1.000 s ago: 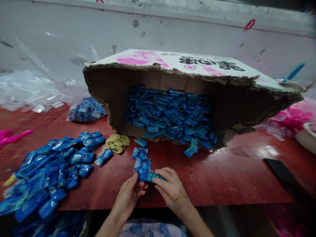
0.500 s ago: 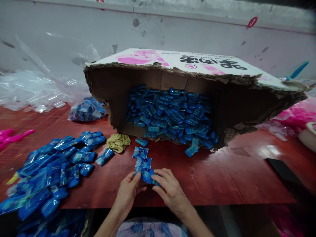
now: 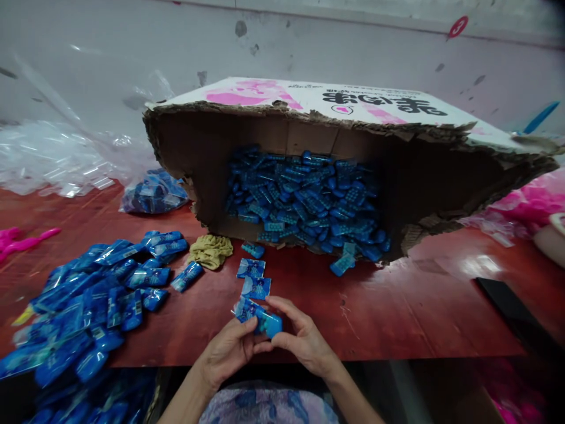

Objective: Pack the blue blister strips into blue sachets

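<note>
The torn cardboard box lies on its side with bold black characters and pink print on its white top, too skewed to read; a red tag with a white "3" sits on the wall behind. Both hands meet at the near edge of the red bench — the left hand and right hand curl their fingers closed on one small blue packet, held just above the bench. Two flat blue sachets lie just beyond it, in line toward the box mouth, where loose blue pieces spill out. A heap of filled blue packets covers the left side — the bench right of the hands is bare up to a black slab.
</note>
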Action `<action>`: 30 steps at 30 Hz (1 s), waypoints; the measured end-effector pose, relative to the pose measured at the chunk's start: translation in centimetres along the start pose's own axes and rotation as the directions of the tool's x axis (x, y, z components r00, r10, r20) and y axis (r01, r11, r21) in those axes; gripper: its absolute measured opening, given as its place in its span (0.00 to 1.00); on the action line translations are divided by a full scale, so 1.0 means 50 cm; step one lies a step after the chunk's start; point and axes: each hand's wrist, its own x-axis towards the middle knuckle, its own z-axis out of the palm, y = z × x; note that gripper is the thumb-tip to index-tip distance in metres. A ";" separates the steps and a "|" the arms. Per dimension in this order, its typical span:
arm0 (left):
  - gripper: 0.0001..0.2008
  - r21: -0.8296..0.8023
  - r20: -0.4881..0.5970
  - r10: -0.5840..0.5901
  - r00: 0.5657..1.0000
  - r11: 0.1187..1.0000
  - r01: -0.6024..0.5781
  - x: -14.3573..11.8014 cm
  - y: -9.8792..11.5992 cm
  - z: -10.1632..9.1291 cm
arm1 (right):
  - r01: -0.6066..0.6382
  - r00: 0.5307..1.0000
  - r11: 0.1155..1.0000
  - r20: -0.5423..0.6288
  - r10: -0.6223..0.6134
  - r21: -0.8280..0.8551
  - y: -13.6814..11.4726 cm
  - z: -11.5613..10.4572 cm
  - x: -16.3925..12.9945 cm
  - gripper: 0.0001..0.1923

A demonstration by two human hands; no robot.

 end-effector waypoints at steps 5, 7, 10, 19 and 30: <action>0.09 -0.035 0.021 -0.025 0.999 0.999 0.026 0.004 -0.005 0.019 | -0.135 0.990 0.975 -0.025 0.141 0.174 0.010 0.025 -0.002 0.30; 0.10 -0.028 0.035 -0.060 0.998 0.998 0.061 0.004 -0.006 0.029 | -0.201 0.976 0.949 -0.029 0.214 0.242 0.012 0.034 -0.003 0.36; 0.09 -0.022 0.068 -0.083 0.994 0.996 0.084 0.003 -0.007 0.036 | -0.259 0.964 0.920 0.018 0.266 0.293 0.014 0.029 -0.005 0.42; 0.10 0.003 0.049 -0.055 0.997 0.999 0.055 -0.009 -0.017 0.051 | -0.273 0.961 0.913 0.043 0.273 0.304 0.035 -0.001 -0.001 0.29; 0.08 -0.100 0.105 0.010 0.994 0.995 0.000 -0.002 -0.038 0.051 | -0.212 0.968 0.908 -0.054 0.247 0.361 0.047 0.008 -0.003 0.34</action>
